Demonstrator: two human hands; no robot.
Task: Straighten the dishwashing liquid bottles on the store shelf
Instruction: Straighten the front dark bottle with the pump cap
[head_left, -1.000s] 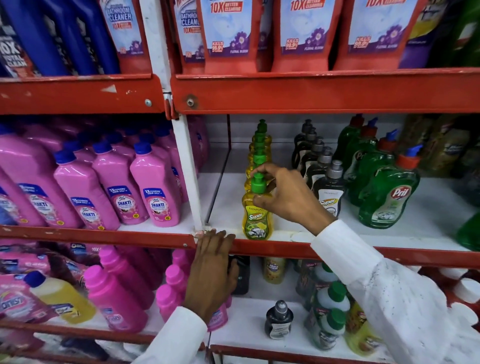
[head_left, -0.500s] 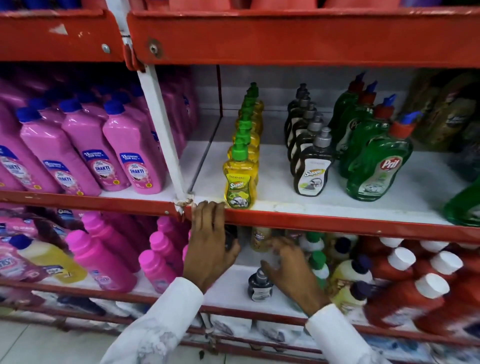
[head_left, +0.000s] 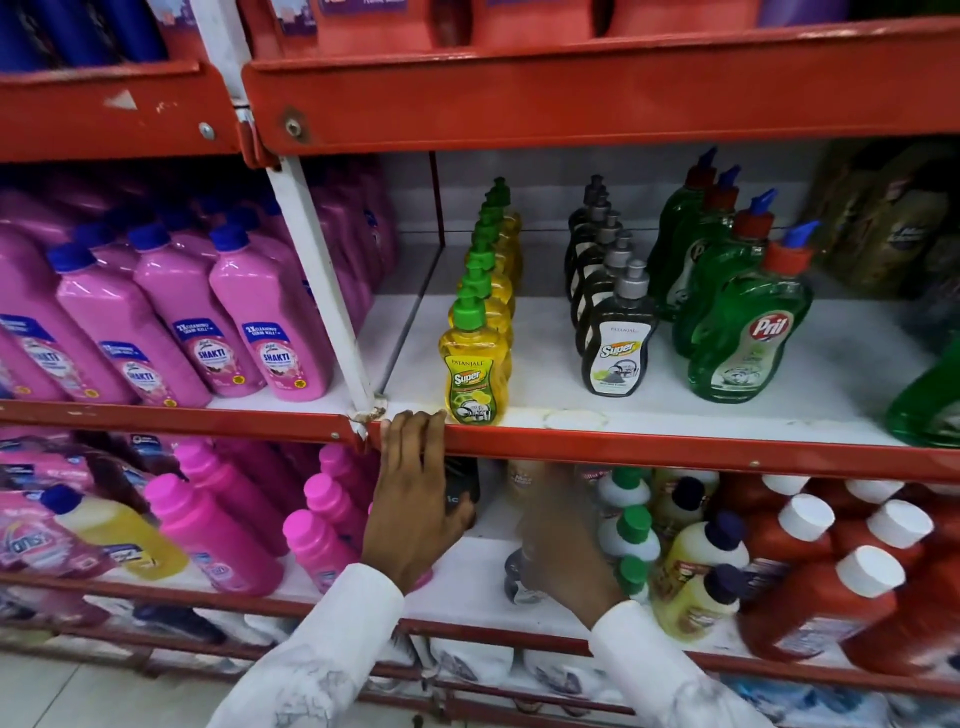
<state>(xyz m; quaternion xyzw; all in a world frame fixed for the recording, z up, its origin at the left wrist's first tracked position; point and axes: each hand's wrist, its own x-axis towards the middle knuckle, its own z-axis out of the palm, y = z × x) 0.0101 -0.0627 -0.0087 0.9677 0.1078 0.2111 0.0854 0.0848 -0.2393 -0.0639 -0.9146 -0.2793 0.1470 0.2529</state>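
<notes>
On the middle shelf stand three front-to-back rows of dishwashing liquid: yellow bottles with green pumps (head_left: 471, 374), dark bottles with grey pumps (head_left: 618, 353) and green Pril bottles (head_left: 748, 343). All are upright. My left hand (head_left: 413, 499) hangs from the red shelf edge (head_left: 675, 452), its fingertips hooked over the lip just left of the front yellow bottle. My right hand (head_left: 563, 551) is blurred and reaches into the lower shelf. It lies against a small dark bottle (head_left: 513, 577) and hides most of it. Whether it holds the bottle is unclear.
A white upright post (head_left: 322, 291) divides the bays. Pink cleaner bottles (head_left: 270, 322) fill the left bay. On the lower shelf are leaning pink bottles (head_left: 218, 525), green-capped bottles (head_left: 631, 535), yellow bottles with dark caps (head_left: 696, 566) and tilted red bottles with white caps (head_left: 821, 597).
My right hand left the front yellow bottle's pump, dropped to the lower shelf and now covers the small dark bottle. The view tilted down, then slightly up. My left hand stayed on the edge.
</notes>
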